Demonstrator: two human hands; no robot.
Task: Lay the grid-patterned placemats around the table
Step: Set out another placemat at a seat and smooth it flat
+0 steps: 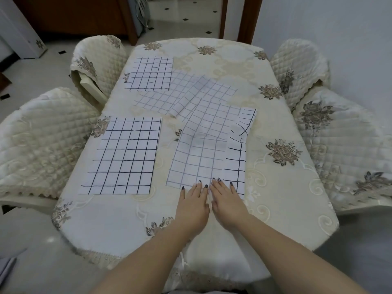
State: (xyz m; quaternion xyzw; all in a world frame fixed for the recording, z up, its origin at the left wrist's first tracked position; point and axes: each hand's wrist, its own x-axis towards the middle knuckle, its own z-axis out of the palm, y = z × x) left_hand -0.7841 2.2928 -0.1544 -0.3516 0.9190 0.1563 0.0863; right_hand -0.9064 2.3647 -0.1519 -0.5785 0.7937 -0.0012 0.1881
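Several white placemats with dark grid lines lie on the cream floral tablecloth (212,54). One mat (122,155) lies flat at the near left, another (150,74) at the far left. Two paler mats (191,94) overlap askew in the middle. A larger mat (203,145) lies in front of me, with its right edge folded over into a dark-lined strip (237,160). My left hand (194,203) and my right hand (227,200) rest flat side by side, fingers spread, fingertips on that mat's near edge. Neither hand grips anything.
Quilted cream chair covers flank the table: two on the left (44,141) (97,58) and two on the right (347,145) (299,66). A doorway with tiled floor (186,18) lies beyond the far end. The table's right side shows bare cloth.
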